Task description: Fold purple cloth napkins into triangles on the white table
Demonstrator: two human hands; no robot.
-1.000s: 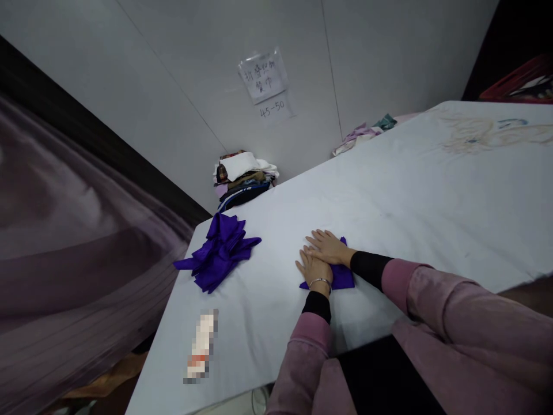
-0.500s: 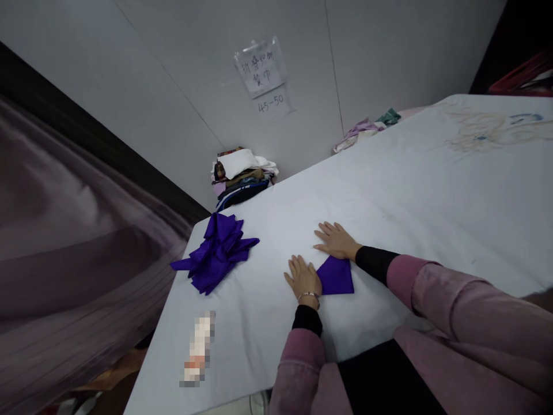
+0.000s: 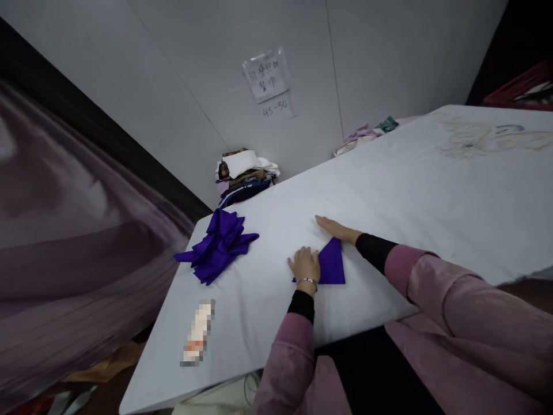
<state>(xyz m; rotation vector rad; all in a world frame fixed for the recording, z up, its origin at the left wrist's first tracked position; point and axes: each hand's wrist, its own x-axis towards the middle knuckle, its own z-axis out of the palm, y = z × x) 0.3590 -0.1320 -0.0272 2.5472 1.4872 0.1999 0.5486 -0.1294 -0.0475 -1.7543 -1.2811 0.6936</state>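
A folded purple napkin (image 3: pixel 333 268) lies on the white-covered table in front of me, with a pointed top and a straight lower edge. My left hand (image 3: pixel 306 265) rests palm down over its left part, fingers apart and slightly bent, hiding that side of the cloth. At the napkin's upper tip is my right hand (image 3: pixel 337 229), tilted toward its edge with the fingers stretched out. Neither hand grips anything. Farther left sits a loose, crumpled heap of purple napkins (image 3: pixel 220 248).
A blurred-out, pixelated object (image 3: pixel 199 334) lies near the table's left edge. Folded clothes (image 3: pixel 246 176) are stacked against the wall, with more cloth (image 3: pixel 363 137) behind the table. A paper sign (image 3: pixel 268 78) hangs above. Draped fabric (image 3: pixel 86 230) borders the left side.
My right hand has turned from flat and spread to tilted, its fingers closer together. My left hand's fingers have drawn in slightly, and more of the napkin's tip shows. The view has shifted a little.
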